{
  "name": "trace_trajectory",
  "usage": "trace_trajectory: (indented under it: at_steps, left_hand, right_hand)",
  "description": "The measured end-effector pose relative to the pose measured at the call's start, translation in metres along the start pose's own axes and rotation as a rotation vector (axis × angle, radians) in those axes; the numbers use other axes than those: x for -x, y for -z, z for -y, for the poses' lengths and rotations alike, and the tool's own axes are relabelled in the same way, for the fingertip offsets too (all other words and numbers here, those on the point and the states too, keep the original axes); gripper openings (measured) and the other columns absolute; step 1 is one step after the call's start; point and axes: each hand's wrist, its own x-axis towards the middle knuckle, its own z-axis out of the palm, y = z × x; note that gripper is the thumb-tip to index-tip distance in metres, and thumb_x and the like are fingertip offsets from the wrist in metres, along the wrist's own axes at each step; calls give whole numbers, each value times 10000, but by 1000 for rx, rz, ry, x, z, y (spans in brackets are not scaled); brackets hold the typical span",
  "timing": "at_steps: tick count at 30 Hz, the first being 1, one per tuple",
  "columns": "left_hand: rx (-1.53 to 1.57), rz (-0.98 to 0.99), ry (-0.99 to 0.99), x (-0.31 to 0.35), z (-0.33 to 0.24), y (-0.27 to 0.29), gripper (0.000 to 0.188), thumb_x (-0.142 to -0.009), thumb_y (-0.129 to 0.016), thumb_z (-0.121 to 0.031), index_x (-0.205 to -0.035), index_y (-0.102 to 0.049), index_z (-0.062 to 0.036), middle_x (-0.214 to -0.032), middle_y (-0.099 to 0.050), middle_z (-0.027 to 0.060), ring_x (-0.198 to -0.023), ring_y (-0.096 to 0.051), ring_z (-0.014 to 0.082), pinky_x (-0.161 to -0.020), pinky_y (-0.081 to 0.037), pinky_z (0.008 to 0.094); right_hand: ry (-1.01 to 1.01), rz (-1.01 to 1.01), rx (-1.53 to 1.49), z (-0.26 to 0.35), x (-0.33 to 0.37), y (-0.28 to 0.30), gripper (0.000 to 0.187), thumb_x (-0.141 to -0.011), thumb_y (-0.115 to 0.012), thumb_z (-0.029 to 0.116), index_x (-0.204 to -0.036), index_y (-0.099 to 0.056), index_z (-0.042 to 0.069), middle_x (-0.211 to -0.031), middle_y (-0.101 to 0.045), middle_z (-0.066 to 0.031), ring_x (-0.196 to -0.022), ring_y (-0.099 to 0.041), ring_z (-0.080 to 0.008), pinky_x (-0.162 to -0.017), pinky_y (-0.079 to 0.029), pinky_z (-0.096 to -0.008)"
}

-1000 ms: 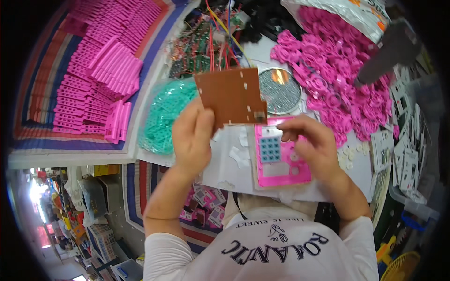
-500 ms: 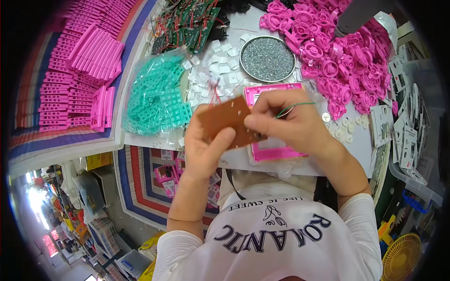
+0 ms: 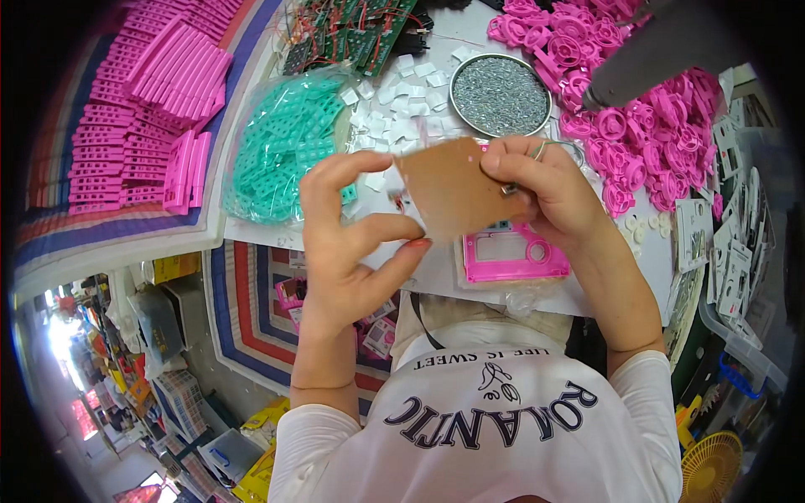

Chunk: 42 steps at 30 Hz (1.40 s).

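A brown circuit board (image 3: 449, 189) is held up over the table, its plain brown face toward me and somewhat blurred. My right hand (image 3: 541, 184) pinches its right edge between thumb and fingers; a thin pale wire loops above that hand. At the board's left side, my left hand (image 3: 348, 239) has one fingertip by the upper corner, with the thumb and another finger at the lower corner. Small red wires (image 3: 398, 199) show beside the board's left edge. Under the board lies a pink plastic casing (image 3: 516, 270), partly hidden, with a rectangular window and a round hole.
A round tin of small screws (image 3: 501, 96) stands behind the board, near scattered white square pieces (image 3: 411, 101). A bag of teal keypads (image 3: 281, 159) lies left, green circuit boards (image 3: 360, 38) behind it. Pink parts (image 3: 620, 126) heap at right under a dark tool (image 3: 646, 63). Pink strips (image 3: 172, 71) are stacked far left.
The board has moved up and right and turned in my hands. My left thumb has left its face, and that hand's fingers are now at its left edge. More of the casing's front shows.
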Motion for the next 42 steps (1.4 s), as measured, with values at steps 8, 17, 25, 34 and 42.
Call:
trace_trajectory:
  at_steps: [8, 17, 25, 34, 42]
  left_hand:
    - [223, -220, 31, -4, 23, -34, 216, -704, -745, 28, -895, -676, -44, -1205, -630, 191, -1013, -651, 296, -852, -544, 377]
    - [130, -374, -44, 3, 17, -38, 250, -730, -775, 84, -932, -710, -49, -1185, -632, 183, -952, -672, 263, -832, -574, 357]
    - [118, -302, -121, 3, 7, -32, 286, -763, -692, 176, -984, -661, -3, -1001, -687, 144, -883, -670, 228, -756, -540, 304]
    - [1031, 173, 642, 8, -5, -26, 299, -989, -628, -139, -1254, -620, 0, -1188, -695, 94, -1069, -686, 216, -923, -547, 357]
    - [1429, -211, 778, 14, 15, -42, 275, -1062, -529, -253, -1234, -534, -38, -978, -629, 112, -734, -599, 169, -491, -508, 258]
  right_hand:
    - [204, -102, 221, 3, 13, -2, 139, -952, -678, 164, -865, -655, 59, -707, -577, 33, -583, -475, -29, -515, -347, -207]
    - [344, 37, 270, 10, 10, 10, 231, -931, -677, 187, -782, -574, 45, -743, -611, -17, -657, -528, -65, -560, -379, -231]
    - [375, 99, 220, -6, 27, 14, 164, -921, -667, 156, -842, -631, 17, -832, -688, -56, -698, -594, -93, -611, -464, -266]
    - [222, 43, 574, 17, 19, -13, 217, -966, -664, 179, -827, -648, 13, -693, -562, 37, -632, -478, -33, -554, -371, -229]
    - [638, -67, 996, 9, 52, -16, 107, -877, -707, 89, -795, -680, 27, -647, -573, -14, -546, -492, -123, -524, -378, -282]
